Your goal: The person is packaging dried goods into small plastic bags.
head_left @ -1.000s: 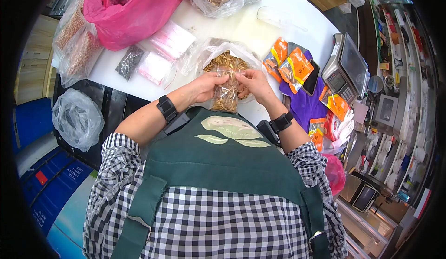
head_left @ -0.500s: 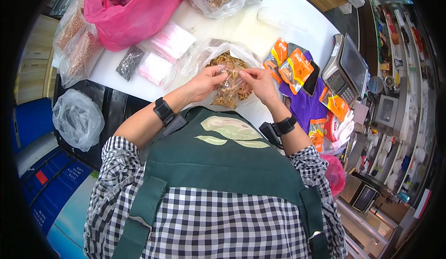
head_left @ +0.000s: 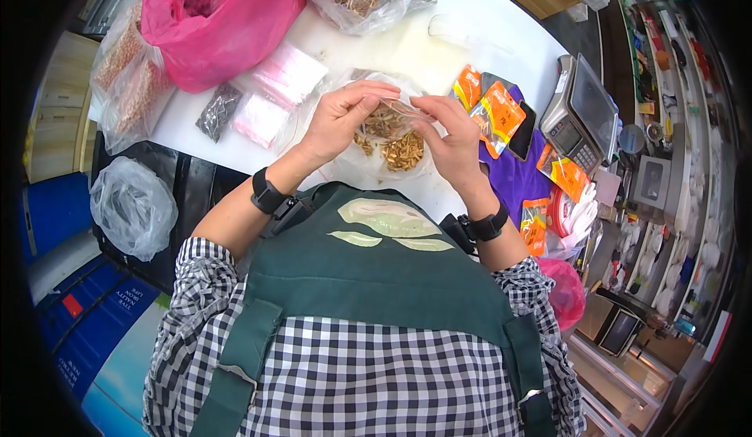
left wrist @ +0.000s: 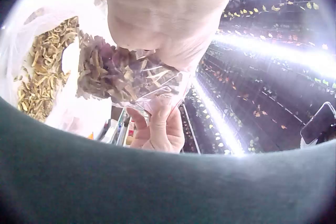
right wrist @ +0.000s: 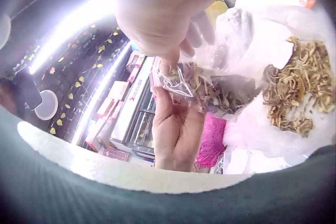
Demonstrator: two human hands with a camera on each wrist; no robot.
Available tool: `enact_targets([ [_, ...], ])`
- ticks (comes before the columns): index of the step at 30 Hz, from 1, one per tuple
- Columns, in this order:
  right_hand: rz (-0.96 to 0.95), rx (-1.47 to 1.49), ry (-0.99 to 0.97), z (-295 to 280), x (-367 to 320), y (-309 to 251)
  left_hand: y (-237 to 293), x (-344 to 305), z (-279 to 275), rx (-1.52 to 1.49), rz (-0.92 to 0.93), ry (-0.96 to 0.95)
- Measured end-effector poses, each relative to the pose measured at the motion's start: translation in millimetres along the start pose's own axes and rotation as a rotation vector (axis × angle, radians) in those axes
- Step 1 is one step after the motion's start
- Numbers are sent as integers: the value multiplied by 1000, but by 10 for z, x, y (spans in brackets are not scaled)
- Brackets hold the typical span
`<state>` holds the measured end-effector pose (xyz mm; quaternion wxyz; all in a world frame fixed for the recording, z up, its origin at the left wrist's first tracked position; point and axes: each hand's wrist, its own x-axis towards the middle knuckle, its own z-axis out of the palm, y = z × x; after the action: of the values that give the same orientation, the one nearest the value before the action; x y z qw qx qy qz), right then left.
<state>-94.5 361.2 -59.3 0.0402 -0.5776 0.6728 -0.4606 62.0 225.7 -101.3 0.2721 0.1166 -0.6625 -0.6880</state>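
Note:
Both hands hold up a small clear zip bag [head_left: 385,122] by its top edge, with dried brown slices inside. In the head view the left hand [head_left: 341,120] pinches the left end of that edge, thumb against fingers, and the right hand [head_left: 453,141] pinches the right end. The left wrist view shows the bag [left wrist: 107,71] filled with slices, hanging from the fingers. Below and behind it lies an opened larger plastic bag with loose dried slices [head_left: 403,153], also visible in the right wrist view as a pile of slices [right wrist: 299,85].
A pink bag [head_left: 223,37] and bags of pale beads or beans [head_left: 139,92] stand at the left. Packs of small bags [head_left: 286,73] lie beside a dark packet [head_left: 217,113]. At the right are orange packets [head_left: 498,116], a phone [head_left: 523,133] and a scale [head_left: 576,128].
The hands have lifted the small bag toward the camera and moved slightly apart along its top edge. More loose slices in the larger bag show beneath it.

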Motion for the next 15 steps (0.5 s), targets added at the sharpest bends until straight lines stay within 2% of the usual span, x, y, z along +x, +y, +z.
enact_targets([
  [1, 1, -2, 2, -27, 38, -55, 57, 22, 33, -2, 37, 2],
  [3, -131, -97, -40, -76, 110, -149, 149, 78, 54, -4, 76, 3],
  [6, -151, -115, -53, -150, 224, -192, 264, 143, 9, 81, 197, 15],
  [8, -173, -132, -45, -186, 255, -219, 330, 115, -42, 14, 49, -41],
  [10, -200, -138, -43, -210, 295, -233, 271, 121, -48, -78, 16, -50],
  [13, -97, -123, -77, -230, 329, -225, 269, 128, -10, -274, -29, -43],
  [15, 55, 50, -95, -225, 299, -213, 262, 144, 3, -380, -38, -26],
])
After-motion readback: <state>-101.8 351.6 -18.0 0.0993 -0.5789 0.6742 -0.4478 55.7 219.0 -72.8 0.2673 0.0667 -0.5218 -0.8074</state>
